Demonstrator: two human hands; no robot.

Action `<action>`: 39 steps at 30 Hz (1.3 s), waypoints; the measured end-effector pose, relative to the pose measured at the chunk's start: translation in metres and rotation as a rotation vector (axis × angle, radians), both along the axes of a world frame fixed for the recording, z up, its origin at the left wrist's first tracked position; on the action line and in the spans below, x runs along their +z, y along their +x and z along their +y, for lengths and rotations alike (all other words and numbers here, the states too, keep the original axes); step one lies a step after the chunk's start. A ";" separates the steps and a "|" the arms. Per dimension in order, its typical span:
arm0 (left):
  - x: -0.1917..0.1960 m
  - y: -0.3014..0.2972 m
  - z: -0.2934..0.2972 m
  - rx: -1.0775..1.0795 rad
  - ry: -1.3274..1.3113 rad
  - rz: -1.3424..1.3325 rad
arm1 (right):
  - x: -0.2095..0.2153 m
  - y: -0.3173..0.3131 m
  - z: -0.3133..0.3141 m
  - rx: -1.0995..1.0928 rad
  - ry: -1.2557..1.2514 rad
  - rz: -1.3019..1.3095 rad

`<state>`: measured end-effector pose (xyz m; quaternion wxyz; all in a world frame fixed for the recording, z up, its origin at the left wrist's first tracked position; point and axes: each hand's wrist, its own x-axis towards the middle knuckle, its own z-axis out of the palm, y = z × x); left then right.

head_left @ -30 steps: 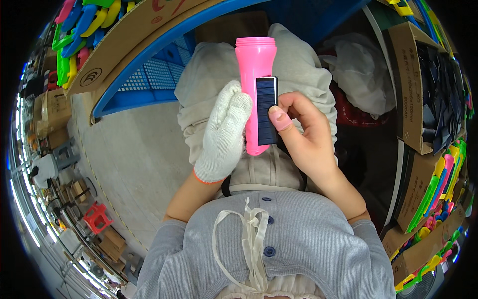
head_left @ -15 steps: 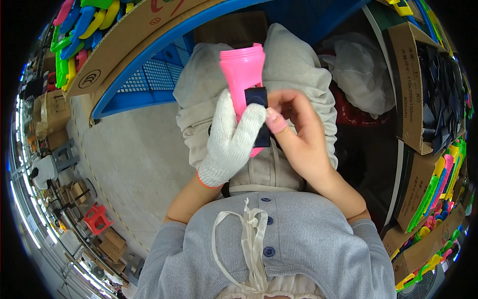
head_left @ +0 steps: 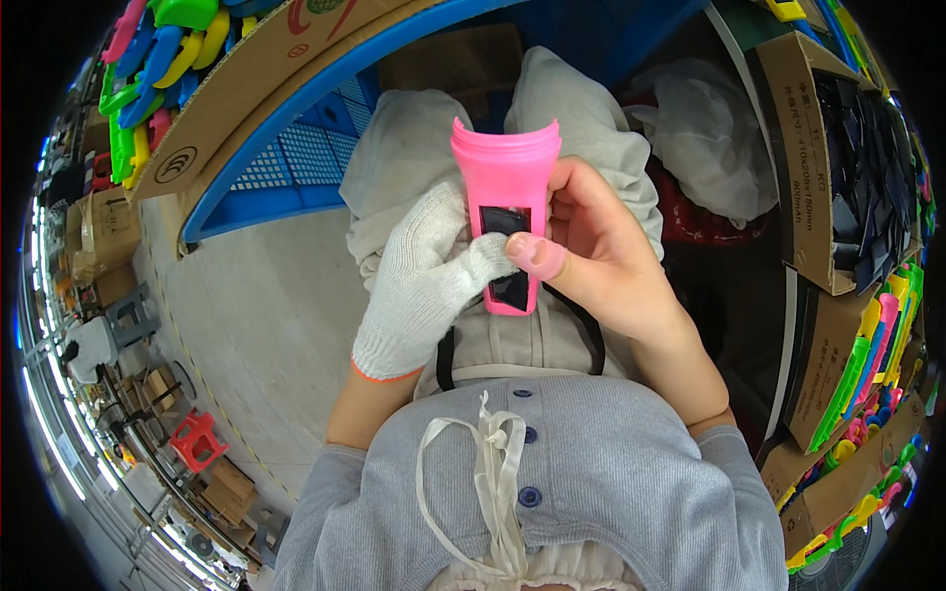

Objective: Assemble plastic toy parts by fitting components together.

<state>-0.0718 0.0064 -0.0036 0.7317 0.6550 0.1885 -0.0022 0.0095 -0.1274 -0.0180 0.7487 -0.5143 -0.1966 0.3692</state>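
A pink plastic flashlight housing (head_left: 505,175), flared and threaded at its far end, stands over my lap. A glossy black rectangular panel (head_left: 506,219) lies in the long window of its handle. My left hand (head_left: 422,271), in a white knitted glove with an orange cuff, grips the housing from the left, its thumb across the panel. Bare but for a pink band round the thumb, my right hand (head_left: 601,251) closes on the housing's right side. Its thumb tip presses on the panel beside the left thumb. The right fingers are partly hidden behind the housing.
On the right, a cardboard box (head_left: 810,177) holds many black panels (head_left: 865,187); boxes with colourful plastic parts (head_left: 859,364) stand nearer. A blue crate (head_left: 296,158) and a carton (head_left: 236,84) lie ahead. A white plastic bag (head_left: 705,143) sits right of my knees; a red stool (head_left: 199,440) stands left.
The housing has turned upright, its window now facing me. The black panel, earlier held against its right side by my fingers, now sits in the window. Both thumbs have shifted onto it.
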 end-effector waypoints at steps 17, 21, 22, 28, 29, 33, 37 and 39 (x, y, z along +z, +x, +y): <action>-0.003 0.020 0.014 0.172 0.236 -0.058 | -0.030 0.021 0.008 0.148 -0.161 -0.106; -0.011 0.014 0.011 0.231 0.183 -0.087 | -0.076 -0.006 0.005 0.236 -0.154 -0.068; -0.018 0.012 0.014 0.213 0.198 -0.081 | -0.075 -0.008 0.007 0.189 -0.109 -0.050; -0.028 0.008 0.024 0.236 0.270 -0.187 | -0.057 -0.003 0.015 0.147 -0.132 -0.140; -0.024 0.008 0.022 0.237 0.316 -0.221 | -0.054 -0.002 0.016 0.137 -0.120 -0.144; -0.017 0.010 0.024 0.258 0.358 -0.329 | -0.042 0.001 0.020 0.129 -0.210 -0.299; -0.005 0.007 0.024 0.269 0.410 -0.352 | -0.035 0.003 0.028 0.054 -0.247 -0.479; -0.007 0.010 0.028 0.205 0.463 -0.478 | -0.054 0.011 0.024 -0.018 -0.071 -0.296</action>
